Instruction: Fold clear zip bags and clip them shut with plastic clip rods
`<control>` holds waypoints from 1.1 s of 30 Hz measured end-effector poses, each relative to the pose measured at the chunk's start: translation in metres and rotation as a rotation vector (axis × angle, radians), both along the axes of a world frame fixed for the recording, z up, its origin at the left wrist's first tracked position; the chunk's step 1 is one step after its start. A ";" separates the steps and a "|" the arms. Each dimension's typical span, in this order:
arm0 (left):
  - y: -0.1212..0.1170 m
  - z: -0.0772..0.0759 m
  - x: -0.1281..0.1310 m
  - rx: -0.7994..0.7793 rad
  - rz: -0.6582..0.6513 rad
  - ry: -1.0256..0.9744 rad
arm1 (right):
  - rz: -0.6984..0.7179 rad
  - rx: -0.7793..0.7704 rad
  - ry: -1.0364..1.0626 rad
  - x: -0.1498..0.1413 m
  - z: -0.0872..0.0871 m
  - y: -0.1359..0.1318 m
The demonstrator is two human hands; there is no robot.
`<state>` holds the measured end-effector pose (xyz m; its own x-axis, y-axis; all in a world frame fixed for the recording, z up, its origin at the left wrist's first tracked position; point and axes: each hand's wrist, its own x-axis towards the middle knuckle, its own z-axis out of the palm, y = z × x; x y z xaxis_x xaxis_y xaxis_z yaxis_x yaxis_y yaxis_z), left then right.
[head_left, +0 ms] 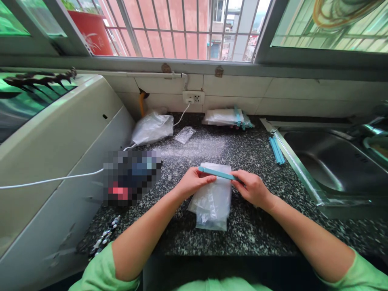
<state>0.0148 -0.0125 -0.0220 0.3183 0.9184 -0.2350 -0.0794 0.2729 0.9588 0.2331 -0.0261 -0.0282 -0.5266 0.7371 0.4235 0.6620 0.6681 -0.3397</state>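
A blue bag sealing clip (pixel 220 173) lies crosswise over the upper part of a folded clear plastic bag (pixel 212 202). My left hand (pixel 194 181) pinches the clip's left end, its thumb stretched along the front. At the right end, my right hand (pixel 250 186) grips the clip between thumb and fingers. Whether the clip is fully closed around the plastic cannot be made out. The bag's lower part hangs toward me, over the speckled countertop (pixel 257 234).
More blue clips (pixel 277 150) lie beside the steel sink (pixel 318 161). A stack of clipped bags (pixel 226 117) rests at the wall, near a white plastic bag (pixel 154 128) and a small clear packet (pixel 184 134). A blurred-out device (pixel 133 176) with a white cable lies left.
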 end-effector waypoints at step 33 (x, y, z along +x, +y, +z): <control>0.002 -0.021 -0.001 0.192 0.054 0.011 | 0.016 0.086 0.083 0.002 -0.001 0.002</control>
<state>0.0136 -0.0105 -0.0435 0.2661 0.9623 -0.0569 -0.0777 0.0803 0.9937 0.2348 -0.0239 -0.0292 -0.4983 0.6883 0.5271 0.6231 0.7071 -0.3343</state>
